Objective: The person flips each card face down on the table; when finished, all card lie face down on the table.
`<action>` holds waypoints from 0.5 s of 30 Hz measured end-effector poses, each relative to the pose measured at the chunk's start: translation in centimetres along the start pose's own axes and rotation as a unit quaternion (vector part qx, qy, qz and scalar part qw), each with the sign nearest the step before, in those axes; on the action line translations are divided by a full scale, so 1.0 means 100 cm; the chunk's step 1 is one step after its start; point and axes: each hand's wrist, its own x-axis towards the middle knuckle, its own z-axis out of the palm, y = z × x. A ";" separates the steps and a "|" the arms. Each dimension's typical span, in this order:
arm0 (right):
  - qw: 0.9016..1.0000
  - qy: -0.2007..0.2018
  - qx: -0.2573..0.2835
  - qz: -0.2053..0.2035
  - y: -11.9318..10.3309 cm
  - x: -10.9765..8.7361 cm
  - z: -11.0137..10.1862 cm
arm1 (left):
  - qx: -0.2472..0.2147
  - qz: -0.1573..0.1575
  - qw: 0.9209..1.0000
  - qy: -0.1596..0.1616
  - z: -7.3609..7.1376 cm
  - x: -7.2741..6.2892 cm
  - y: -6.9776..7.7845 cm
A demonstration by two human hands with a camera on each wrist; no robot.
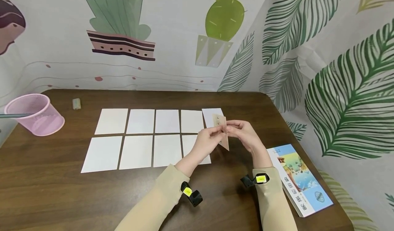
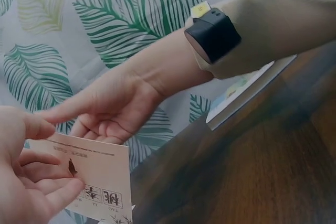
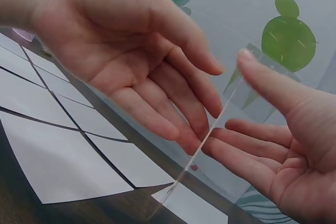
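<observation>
A thin pale card (image 1: 224, 140) stands on edge between the two hands above the right end of the rows. The left hand (image 1: 207, 143) holds it from the left, with fingers against its printed face. From the other side the right hand (image 1: 245, 133) holds the same card, its thumb at the upper edge. Printed characters and a small dark drawing show on the card's face (image 2: 107, 169) in the left wrist view. In the right wrist view the card appears edge-on. Several blank white cards (image 1: 167, 150) lie in two rows on the table, some partly hidden by the left hand.
A pink mesh pen cup (image 1: 46, 121) leans at the left with a stick (image 1: 15, 116) in it. Near it lies a small eraser (image 1: 76, 104). A book with a colourful cover (image 1: 300, 176) rests on the brown table (image 1: 61, 196) beside the right forearm. Patterned cloth hangs behind.
</observation>
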 end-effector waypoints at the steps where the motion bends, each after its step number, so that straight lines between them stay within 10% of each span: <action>1: 1.000 -0.007 0.001 -0.007 0.000 0.000 0.000 | -0.002 0.004 1.000 0.008 0.000 0.000 -0.001; 9: 0.999 -0.041 -0.002 -0.036 0.002 0.000 0.000 | -0.092 -0.006 0.992 0.087 0.000 -0.001 -0.003; 15: 1.000 -0.015 0.004 -0.005 0.004 0.001 0.001 | -0.146 -0.033 0.985 0.085 0.003 0.001 -0.007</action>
